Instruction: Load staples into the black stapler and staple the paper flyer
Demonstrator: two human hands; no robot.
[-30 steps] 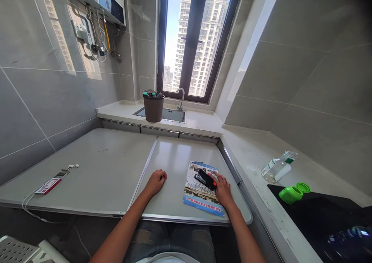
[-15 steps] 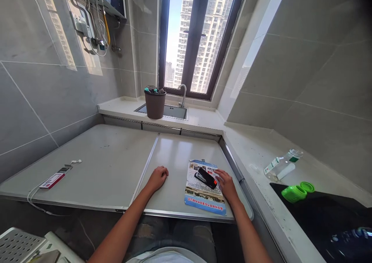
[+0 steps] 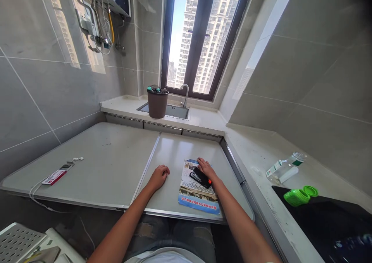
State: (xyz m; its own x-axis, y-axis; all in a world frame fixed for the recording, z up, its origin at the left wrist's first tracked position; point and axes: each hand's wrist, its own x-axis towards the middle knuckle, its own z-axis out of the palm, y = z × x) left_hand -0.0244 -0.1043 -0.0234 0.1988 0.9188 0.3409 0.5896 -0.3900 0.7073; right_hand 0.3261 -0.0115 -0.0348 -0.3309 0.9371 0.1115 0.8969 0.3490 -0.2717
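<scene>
A printed leaflet [image 3: 197,200] with a blue border lies on the right half of the pale folding table [image 3: 122,162]. On it rests a black stapler [image 3: 200,177] with a red spot at its near end. My right hand [image 3: 207,167] lies over the leaflet's upper right part, beside the stapler, fingers extended and holding nothing visible. To the left of the leaflet, my left hand [image 3: 159,176] rests on the table with its fingers curled inward; whether anything is in it is hidden.
A brown bin [image 3: 157,105] stands by the sink [image 3: 176,112]. A clear bottle [image 3: 283,169] and an open green container [image 3: 297,197] lie on the right counter [image 3: 247,146]. At the table's left is a red-and-white device [image 3: 54,177] with a white cable.
My right hand has moved left and up over the leaflet's top edge. The leaflet and stapler have shifted slightly left. My left hand stays put.
</scene>
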